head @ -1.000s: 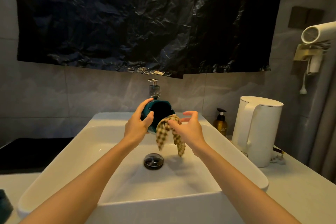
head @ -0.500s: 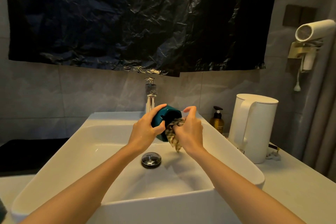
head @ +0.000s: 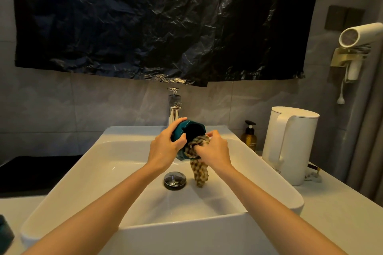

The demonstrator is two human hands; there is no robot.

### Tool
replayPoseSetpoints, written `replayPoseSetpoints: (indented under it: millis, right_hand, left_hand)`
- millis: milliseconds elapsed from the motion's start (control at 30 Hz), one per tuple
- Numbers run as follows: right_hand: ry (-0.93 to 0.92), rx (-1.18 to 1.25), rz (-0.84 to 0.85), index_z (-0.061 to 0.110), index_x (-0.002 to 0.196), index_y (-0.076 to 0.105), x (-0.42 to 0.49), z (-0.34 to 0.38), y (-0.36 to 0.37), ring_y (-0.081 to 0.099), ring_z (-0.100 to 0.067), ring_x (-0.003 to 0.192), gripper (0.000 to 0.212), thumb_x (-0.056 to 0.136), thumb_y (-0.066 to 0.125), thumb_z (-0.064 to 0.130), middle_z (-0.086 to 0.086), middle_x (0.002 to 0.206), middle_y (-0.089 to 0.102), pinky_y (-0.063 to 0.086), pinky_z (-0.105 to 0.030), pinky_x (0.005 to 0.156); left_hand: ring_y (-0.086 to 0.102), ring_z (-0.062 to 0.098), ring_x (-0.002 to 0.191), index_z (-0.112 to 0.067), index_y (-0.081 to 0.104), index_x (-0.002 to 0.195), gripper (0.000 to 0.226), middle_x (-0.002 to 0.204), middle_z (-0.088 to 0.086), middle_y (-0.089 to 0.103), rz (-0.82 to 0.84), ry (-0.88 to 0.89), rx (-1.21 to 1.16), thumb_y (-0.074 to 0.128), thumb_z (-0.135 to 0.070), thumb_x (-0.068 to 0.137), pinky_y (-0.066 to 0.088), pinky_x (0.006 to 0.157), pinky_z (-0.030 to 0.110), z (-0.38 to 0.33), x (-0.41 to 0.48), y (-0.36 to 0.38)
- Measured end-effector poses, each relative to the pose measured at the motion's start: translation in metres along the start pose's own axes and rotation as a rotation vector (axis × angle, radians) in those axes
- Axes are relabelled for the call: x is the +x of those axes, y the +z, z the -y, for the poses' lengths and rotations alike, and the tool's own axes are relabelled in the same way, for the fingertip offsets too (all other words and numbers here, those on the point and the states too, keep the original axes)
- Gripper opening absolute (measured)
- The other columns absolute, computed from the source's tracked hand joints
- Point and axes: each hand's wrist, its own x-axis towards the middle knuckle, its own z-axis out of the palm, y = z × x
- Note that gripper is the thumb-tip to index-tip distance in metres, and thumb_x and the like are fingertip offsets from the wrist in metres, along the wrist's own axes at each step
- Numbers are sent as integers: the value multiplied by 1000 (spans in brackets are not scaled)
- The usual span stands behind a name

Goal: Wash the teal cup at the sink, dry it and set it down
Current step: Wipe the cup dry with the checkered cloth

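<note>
While the left hand (head: 165,149) grips the teal cup (head: 177,131) round its wall, the head view shows the cup tilted with its mouth toward the camera and held in the air over the back half of the sink (head: 103,172), resting on nothing. The right hand (head: 213,151) pinches a checked cloth (head: 199,170) at the cup's lower rim, and the loose tail hangs down into the sink. The hands are close together, each clamped on its own thing. The likeliest trouble is a slip. If the wall is wet, the one-handed hold could twist loose as the cloth is pushed in, and the cup would fall onto the hard sink and chip. The dangling tail could also drag through water left in the sink and wet the cup again. A white kettle (head: 290,145) stands on the bench right of the sink, where a wide swing at set-down could knock it.
</note>
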Motion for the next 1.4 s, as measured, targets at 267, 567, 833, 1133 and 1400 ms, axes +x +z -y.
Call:
replayPoseSetpoints:
  millis: [267, 567, 833, 1133, 1400]
  right_hand:
    - [409, 470, 425, 6, 118, 57, -3, 4, -5, 65, -24, 98, 46, 77, 76, 5, -13, 112, 64, 60, -29, 68]
    - [199, 105, 153, 10, 112, 57, 3, 3, -4, 64, -19, 70, 20, 92, 55, 8, -10, 108, 65, 52, -21, 44]
    - [401, 389, 273, 9, 117, 55, -1, 8, -4, 67, -32, 94, 39, 81, 70, 0, -14, 113, 62, 61, -33, 61]
    - [287, 576, 491, 15, 129, 30, 6, 4, -5, 58, -28, 108, 60, 83, 66, 1, -11, 127, 45, 60, -37, 75]
    - [275, 783, 738, 10, 134, 38, 7, 8, -24, 52, -31, 118, 61, 80, 62, 2, -17, 129, 50, 46, -40, 98]
  left_hand:
    - [51, 16, 110, -42, 42, 132, 40, 126, -2, 53, 44, -7, -20, 48, -28, 95, 55, 87, 34, 0, -1, 0]
    - [50, 18, 112, -41, 40, 134, 44, 128, -1, 49, 98, -17, -99, 50, -23, 94, 56, 84, 38, -1, 2, 1]
    - [49, 15, 111, -40, 42, 133, 44, 126, -5, 50, 100, 2, -47, 51, -22, 94, 56, 86, 37, -1, 1, -2]
    - [52, 21, 109, -38, 41, 134, 40, 127, 0, 51, 28, -96, -55, 46, -27, 96, 57, 82, 41, 3, 7, -12]
    - [53, 21, 109, -39, 41, 133, 39, 128, 1, 52, 33, -115, -27, 47, -27, 95, 57, 81, 39, 3, 5, -10]
